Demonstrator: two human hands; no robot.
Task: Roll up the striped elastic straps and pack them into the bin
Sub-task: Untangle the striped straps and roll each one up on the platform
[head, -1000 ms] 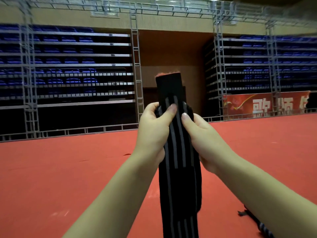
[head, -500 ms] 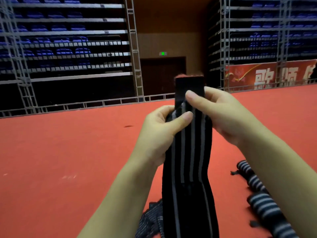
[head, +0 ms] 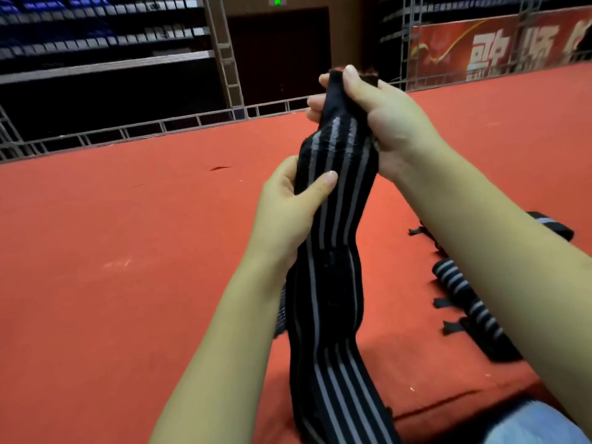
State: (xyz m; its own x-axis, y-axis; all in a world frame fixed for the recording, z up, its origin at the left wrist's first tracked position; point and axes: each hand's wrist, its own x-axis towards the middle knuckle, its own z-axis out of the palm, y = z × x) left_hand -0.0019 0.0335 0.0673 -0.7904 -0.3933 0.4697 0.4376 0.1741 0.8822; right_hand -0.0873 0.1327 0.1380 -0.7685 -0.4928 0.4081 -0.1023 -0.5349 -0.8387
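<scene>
A long black elastic strap with grey stripes (head: 333,283) hangs upright in front of me, its lower part running down out of view. My right hand (head: 378,120) grips its top end, fingers folded over the edge. My left hand (head: 288,203) pinches the strap lower down, thumb across the stripes. Several rolled striped straps (head: 461,290) lie on the red floor at the right, partly hidden behind my right forearm. No bin is in view.
Red carpet floor (head: 128,267) spreads all around. A metal railing (head: 160,126) and dark tiered stands run along the far edge, with a red banner (head: 499,46) at the back right. A light blue trouser knee (head: 531,424) shows at the bottom right.
The view has tilted down, bringing the rolled straps on the floor into sight. My right hand has climbed to the strap's top end and closed over it; my left hand has slid lower.
</scene>
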